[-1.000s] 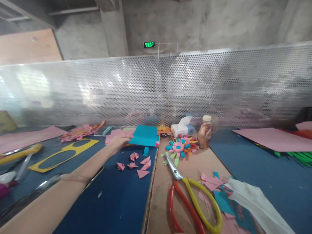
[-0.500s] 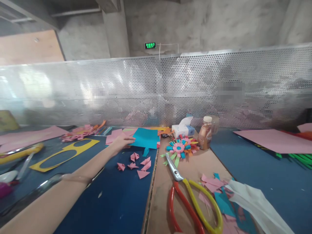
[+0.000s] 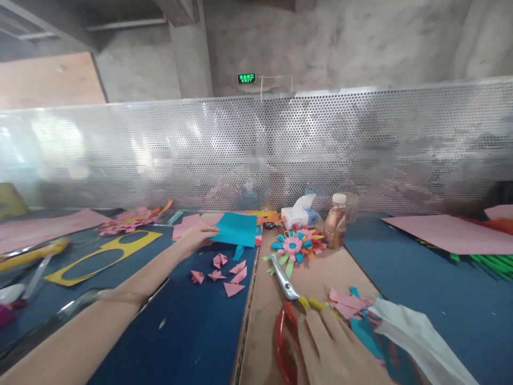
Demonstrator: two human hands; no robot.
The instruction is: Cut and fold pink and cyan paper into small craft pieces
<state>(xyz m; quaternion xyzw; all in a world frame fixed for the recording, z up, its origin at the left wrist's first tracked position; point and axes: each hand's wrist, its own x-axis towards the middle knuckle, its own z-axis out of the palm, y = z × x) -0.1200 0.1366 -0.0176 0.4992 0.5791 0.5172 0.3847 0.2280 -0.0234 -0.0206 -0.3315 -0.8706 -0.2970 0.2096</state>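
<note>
My left hand (image 3: 197, 237) reaches far forward over the blue table. Its fingers are closed on the left edge of a blue sheet of paper (image 3: 236, 229); the thumb is mostly hidden. Several small folded pink paper pieces (image 3: 219, 260) lie just nearer than that sheet. My right hand (image 3: 334, 342) lies palm down over the handles of the scissors (image 3: 286, 286), fingers stretched out and somewhat apart. It covers most of the yellow handle, while the red handle shows at its left. The scissors' blades point away from me on the brown board.
On the board (image 3: 256, 347), a paper flower (image 3: 292, 245), tissue pack (image 3: 298, 216) and brown bottle (image 3: 335, 222) stand farther back. Paper scraps (image 3: 348, 305) and a white tissue (image 3: 417, 326) lie right. A yellow cut-out sheet (image 3: 108, 256) lies left. A perforated metal screen (image 3: 224, 149) closes the back.
My right hand has come in from the bottom edge onto the scissors' handles. My left hand stays at the blue paper's edge with little change.
</note>
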